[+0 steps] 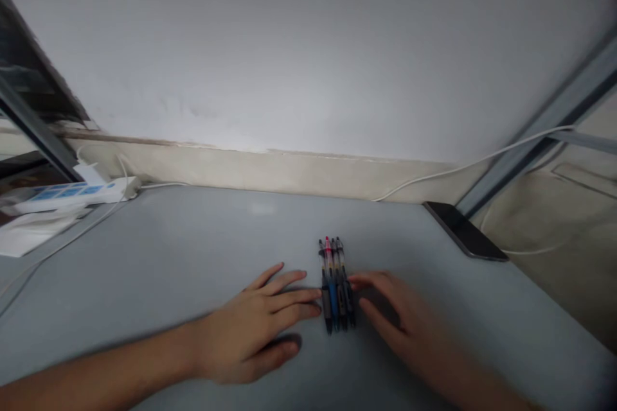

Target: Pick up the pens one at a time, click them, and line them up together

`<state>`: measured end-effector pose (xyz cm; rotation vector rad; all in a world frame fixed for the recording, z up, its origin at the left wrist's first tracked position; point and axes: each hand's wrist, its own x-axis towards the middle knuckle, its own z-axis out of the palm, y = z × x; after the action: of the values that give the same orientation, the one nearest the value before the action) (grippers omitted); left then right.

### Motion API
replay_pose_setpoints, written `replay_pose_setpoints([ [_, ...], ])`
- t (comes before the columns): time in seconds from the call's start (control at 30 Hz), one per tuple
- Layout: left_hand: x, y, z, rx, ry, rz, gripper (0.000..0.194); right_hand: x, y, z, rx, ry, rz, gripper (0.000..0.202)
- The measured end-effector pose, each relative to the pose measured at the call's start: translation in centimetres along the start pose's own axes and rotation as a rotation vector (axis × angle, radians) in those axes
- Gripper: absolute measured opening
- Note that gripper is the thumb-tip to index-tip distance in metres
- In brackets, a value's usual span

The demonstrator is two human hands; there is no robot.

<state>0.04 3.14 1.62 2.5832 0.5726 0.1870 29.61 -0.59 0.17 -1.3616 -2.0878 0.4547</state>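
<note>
Several pens point(336, 286) lie side by side on the grey table, their clear barrels pointing away from me; one has a red tip end and one a blue grip. My left hand point(263, 327) rests palm down just left of them, fingers spread, with fingertips at the edge of the leftmost pen. On the other side, my right hand point(400, 314) is slightly blurred, its index fingertip at the rightmost pen and its thumb apart below. Neither hand has a pen between its fingers.
A black phone point(463, 230) lies at the table's right edge. At the left are a white power strip point(77, 194), white papers point(36, 231) and loose cables. A pale wall point(289, 64) stands behind the table point(216, 231), with metal posts at both sides.
</note>
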Motion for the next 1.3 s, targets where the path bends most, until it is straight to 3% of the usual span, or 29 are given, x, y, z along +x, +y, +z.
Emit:
replay_pose_setpoints([
  [0.13, 0.0, 0.1, 0.0, -0.022, 0.01, -0.003, 0.056, -0.2, -0.2, 0.2, -0.017, 0.014, -0.043, 0.024],
  [0.27, -0.1, -0.1, 0.2, -0.136, 0.092, 0.035, 0.04, -0.3, -0.2, 0.1, -0.078, 0.039, -0.09, 0.025],
  [0.33, -0.1, -0.5, 0.5, -0.292, 0.206, 0.022, 0.033, -0.4, -0.2, 0.1, -0.128, 0.053, -0.135, 0.026],
  [0.53, 0.2, -2.5, 1.4, -1.003, 0.765, -0.179, 0.009, -0.4, -1.9, 0.5, -0.203, 0.001, -0.39, 0.033],
  [0.67, 0.7, -2.9, 1.2, -1.305, 0.902, -0.201, 0.016, -0.4, -3.2, 1.3, -0.381, -0.027, -0.581, 0.037],
  [0.77, 0.7, -2.3, 1.0, -1.335, 0.977, -0.244, 0.02, -0.5, -3.6, 1.7, -0.537, 0.032, -0.697, 0.049],
  [1.07, -0.1, -2.0, 1.9, -1.146, 0.869, -0.098, 0.017, -0.1, -4.5, 2.8, -0.67, -0.013, -0.864, 0.036],
  [1.3, -0.5, -1.1, 1.7, -0.966, 0.861, -0.097, 0.016, 0.2, -4.4, 3.1, -0.645, -0.013, -0.908, 0.037],
])
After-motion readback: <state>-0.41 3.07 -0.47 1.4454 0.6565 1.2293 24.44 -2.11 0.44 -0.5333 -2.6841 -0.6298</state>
